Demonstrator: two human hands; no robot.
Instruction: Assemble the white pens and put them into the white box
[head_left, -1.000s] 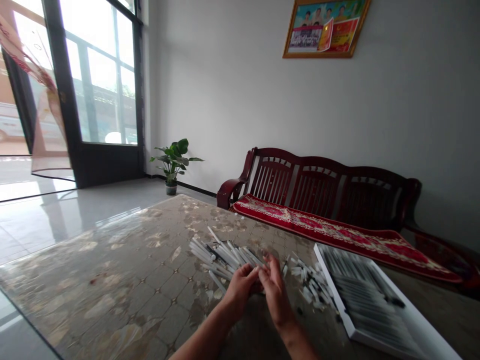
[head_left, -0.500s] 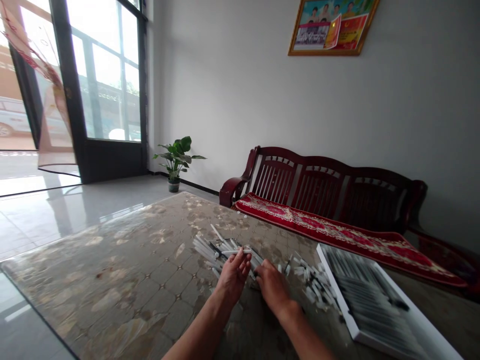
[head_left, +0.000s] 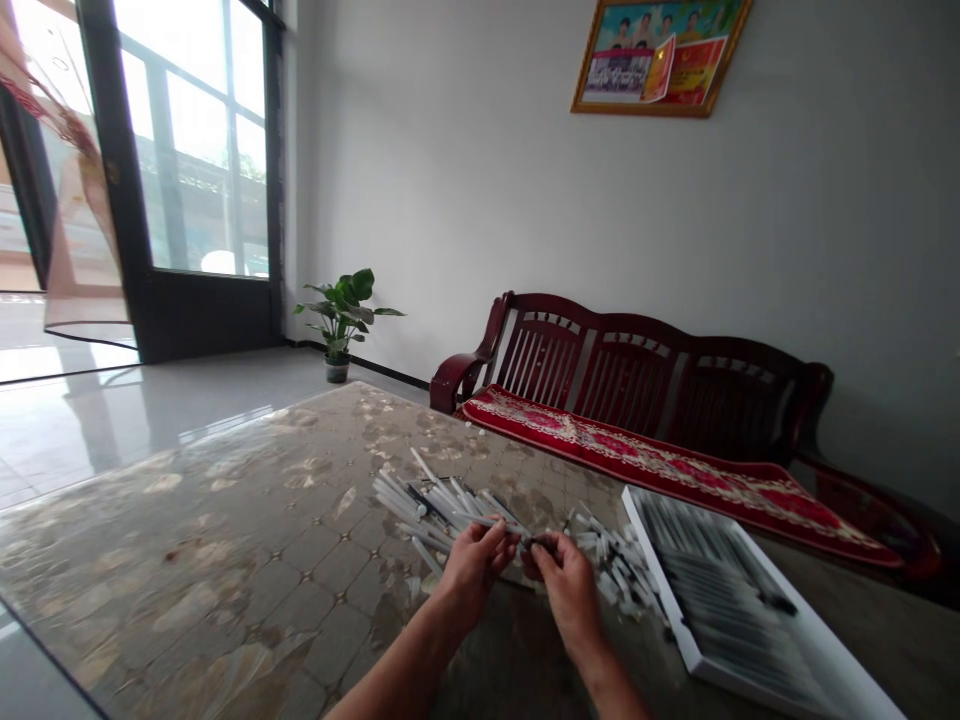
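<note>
My left hand (head_left: 480, 562) pinches a thin whitish tube (head_left: 480, 519) that points left over a loose pile of similar tubes (head_left: 405, 497). The fingers of my right hand (head_left: 562, 570) are closed at the tube's right end, on a small dark piece whose shape is hard to make out. Both hands are close together above the table, just in front of the pile. Right of my right hand lies a heap of short white pieces (head_left: 621, 575). Beyond it, a white tray (head_left: 694, 655) holds rows of dark, slim items.
The table (head_left: 247, 540) has a patterned, glossy cover. Behind it stands a dark red wooden bench (head_left: 630, 370) with a red patterned cushion (head_left: 600, 440). A potted plant (head_left: 339, 320) is on the floor near the glass door (head_left: 202, 180).
My right hand has come up beside my left hand, its fingers now meeting the tube's end. The tube sits slightly lower and tilts down to the right. The whole view has shifted slightly.
</note>
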